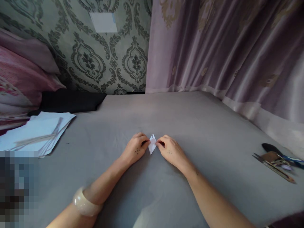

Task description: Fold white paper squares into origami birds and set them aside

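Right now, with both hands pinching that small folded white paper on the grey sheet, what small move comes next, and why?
Probably press the crease flat. The folded paper already stands as a narrow diamond, pinched at its left edge by the left hand and at its right edge by the right hand, low on the grey sheet. Running a fingertip along the fold would likely set it.

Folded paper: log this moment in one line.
left hand: pinching folded paper | right hand: pinching it | on grey sheet

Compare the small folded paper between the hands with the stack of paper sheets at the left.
The folded paper is tiny, creased to a pointed diamond shape and pinched by the left hand and right hand. The paper stack is far larger, lies flat and unfolded, and no hand touches it. Both are white and rest on the grey surface.
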Tool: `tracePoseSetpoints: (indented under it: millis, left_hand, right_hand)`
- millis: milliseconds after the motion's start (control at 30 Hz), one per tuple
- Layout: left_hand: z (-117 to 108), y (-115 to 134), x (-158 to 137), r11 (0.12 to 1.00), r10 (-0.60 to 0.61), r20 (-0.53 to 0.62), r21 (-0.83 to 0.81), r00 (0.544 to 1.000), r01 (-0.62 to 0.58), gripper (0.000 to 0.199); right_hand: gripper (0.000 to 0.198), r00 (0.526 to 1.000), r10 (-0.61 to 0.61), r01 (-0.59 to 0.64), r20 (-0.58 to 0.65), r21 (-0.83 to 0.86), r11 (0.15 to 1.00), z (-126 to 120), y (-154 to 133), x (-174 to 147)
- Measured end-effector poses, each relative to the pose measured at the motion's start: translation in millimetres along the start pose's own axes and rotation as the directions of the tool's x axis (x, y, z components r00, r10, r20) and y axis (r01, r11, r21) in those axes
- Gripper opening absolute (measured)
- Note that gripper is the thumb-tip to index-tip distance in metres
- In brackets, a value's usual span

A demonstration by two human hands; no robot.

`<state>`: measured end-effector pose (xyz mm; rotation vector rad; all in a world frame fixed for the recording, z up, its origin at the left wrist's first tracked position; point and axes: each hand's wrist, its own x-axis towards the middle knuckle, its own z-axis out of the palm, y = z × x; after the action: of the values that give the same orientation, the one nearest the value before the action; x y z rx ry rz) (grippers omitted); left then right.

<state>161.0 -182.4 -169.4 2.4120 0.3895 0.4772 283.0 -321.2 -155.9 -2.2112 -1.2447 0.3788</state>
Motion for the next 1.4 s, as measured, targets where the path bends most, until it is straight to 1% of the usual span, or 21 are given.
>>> tracePoseSetpoints:
  millis: [167,300,400,433,500,567,633,733,800,867,933,967,1067,1200,1300,1400]
  left_hand:
    - [2,3,4,0.996,-0.084,-0.018,-0.035,0.996,0.084,0.018]
    - [4,0,6,0.993,-0.120,-0.025,-0.021,0.992,0.119,0.013]
    - [6,-4,5,0.991,-0.133,-0.055,-0.020,0.990,0.132,0.006]
    - [6,-5,4,0.994,-0.113,-0.063,-0.017,0.992,0.112,0.007]
    - [7,-5,2,0.999,-0.027,-0.051,0.026,0.998,0.028,0.013]
    - [7,-1,0,0.989,0.078,0.020,0.122,0.997,-0.080,0.022]
    - [5,6,-2,0.963,0.134,0.105,0.220,0.985,-0.154,0.029]
    - [2,17,-6,0.940,0.146,0.134,0.290,0.980,-0.180,0.028]
    - [1,23,-8,0.927,0.139,0.132,0.330,0.981,-0.176,0.027]
    - [0,27,-9,0.910,0.134,0.144,0.374,0.980,-0.180,0.027]
    - [1,30,-10,0.893,0.131,0.165,0.408,0.978,-0.189,0.026]
    - [1,32,-11,0.887,0.131,0.177,0.419,0.975,-0.195,0.026]
    - [3,33,-10,0.875,0.125,0.196,0.441,0.973,-0.201,0.025]
    - [3,33,-10,0.864,0.120,0.194,0.463,0.974,-0.199,0.023]
    - [3,32,-10,0.861,0.098,0.202,0.474,0.975,-0.185,0.022]
    - [4,36,-10,0.862,0.060,0.199,0.484,0.978,-0.151,0.022]
  right_hand:
    - [0.017,0.997,0.064,-0.065,-0.029,-0.008,0.998,4,0,4]
    - [0.015,0.990,0.136,-0.138,-0.036,-0.041,0.990,6,-4,6]
    - [0.014,0.984,0.173,-0.175,-0.043,-0.049,0.983,7,-7,6]
    - [0.014,0.982,0.185,-0.187,-0.047,-0.050,0.981,7,-7,7]
    - [0.013,0.977,0.206,-0.209,-0.052,-0.044,0.977,8,-7,8]
    - [0.012,0.975,0.215,-0.217,-0.055,-0.029,0.976,9,-6,9]
    - [0.011,0.975,0.215,-0.216,-0.055,-0.016,0.976,10,-5,9]
    - [0.011,0.979,0.197,-0.199,-0.060,-0.021,0.980,9,-4,8]
    - [0.018,0.988,0.135,-0.138,-0.069,-0.038,0.990,7,-4,4]
    - [0.029,0.998,0.029,-0.034,-0.060,-0.085,0.996,5,-5,0]
    - [0.038,0.999,-0.048,0.045,-0.012,-0.166,0.985,2,-7,-5]
    - [0.041,0.998,-0.058,0.060,0.015,-0.213,0.975,1,-8,-6]
    - [0.044,0.998,-0.034,0.049,0.053,-0.328,0.944,0,-13,-9]
    - [0.047,0.998,-0.020,0.041,0.057,-0.385,0.922,1,-17,-8]
    - [0.045,0.999,0.008,0.008,0.040,-0.370,0.929,2,-15,-4]
    - [0.039,0.998,0.056,-0.060,-0.023,-0.272,0.960,3,-11,-1]
